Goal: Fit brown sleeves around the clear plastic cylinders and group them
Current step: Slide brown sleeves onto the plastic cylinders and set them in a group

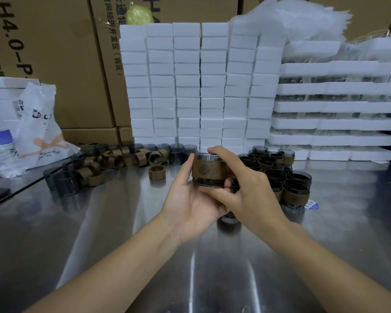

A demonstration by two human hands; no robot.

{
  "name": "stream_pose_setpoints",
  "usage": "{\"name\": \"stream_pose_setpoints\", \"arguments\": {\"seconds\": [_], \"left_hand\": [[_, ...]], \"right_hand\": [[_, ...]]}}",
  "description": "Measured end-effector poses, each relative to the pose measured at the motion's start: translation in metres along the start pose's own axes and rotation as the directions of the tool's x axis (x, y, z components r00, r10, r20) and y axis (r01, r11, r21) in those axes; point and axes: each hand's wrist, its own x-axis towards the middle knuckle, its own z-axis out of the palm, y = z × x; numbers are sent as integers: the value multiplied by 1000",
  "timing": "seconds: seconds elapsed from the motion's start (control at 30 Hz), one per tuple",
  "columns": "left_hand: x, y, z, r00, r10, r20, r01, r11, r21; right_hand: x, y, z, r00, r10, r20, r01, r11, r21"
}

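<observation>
A clear smoky plastic cylinder (207, 158) wrapped in a brown sleeve (209, 170) is held above the steel table at centre. My left hand (190, 199) cups it from below and the left, thumb along its side. My right hand (246, 190) grips it from the right, forefinger over the top rim. A group of sleeved cylinders (280, 175) stands stacked just right of the hands. Loose brown sleeves (113, 160) and bare cylinders (64, 181) lie to the left; a single sleeve (157, 172) stands alone.
White foam boxes (190, 86) are stacked in a wall behind, foam trays (334, 123) at the right. A plastic bag (38, 136) and water bottle (0, 145) sit at the left. The steel table (122, 233) spreads in front of me.
</observation>
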Motion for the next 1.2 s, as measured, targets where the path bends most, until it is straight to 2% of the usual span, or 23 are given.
{"name": "stream_pose_setpoints", "arguments": {"seconds": [0.13, 0.23, 0.37, 0.4, 0.47, 0.5, 0.57, 0.67, 0.77, 0.87, 1.03, 1.1, 1.2], "left_hand": [[-1, -1, 1, 1000, 18, -12, -18, 1000, 13], [0, -7, 2, 999, 22, -31, -21, 999, 40], [2, -8, 5, 995, 74, -74, -51, 962, 269], [3, -7, 4, 989, 100, -107, -63, 948, 311], [6, -3, -1, 960, 178, -217, -91, 929, 359], [7, -1, -5, 928, 236, -287, -111, 913, 393], [8, 6, -15, 850, 369, -376, -131, 839, 528], [9, 14, -27, 791, 481, -378, -94, 706, 702], [12, 11, -38, 770, 465, -437, -21, 703, 711], [16, 4, -46, 786, 405, -467, 17, 741, 671], [20, -17, -40, 875, 324, -359, 73, 645, 761], [19, -22, -38, 895, 295, -335, 96, 605, 790], [18, -19, -39, 912, 253, -322, 111, 602, 790]], "right_hand": [[0, -1, 0, 1000, 5, -5, -5, 1000, 19], [2, 1, -7, 998, 47, 34, -50, 994, 96], [6, 0, -17, 991, 113, 66, -125, 963, 238], [8, 0, -22, 994, 100, 51, -108, 974, 198], [13, 7, -37, 999, 34, -34, -34, 999, 8], [15, 13, -48, 997, 9, -79, -16, 997, -80], [19, 25, -71, 994, 45, -98, -59, 987, -147], [18, 49, -94, 972, 225, 70, -199, 944, -261], [14, 66, -99, 866, 416, 279, -269, 856, -441], [12, 77, -96, 805, 480, 350, -274, 822, -498], [10, 82, -87, 815, 400, 420, -186, 867, -463], [10, 84, -84, 803, 420, 423, -202, 860, -469], [9, 90, -80, 791, 442, 423, -204, 842, -499]]}}
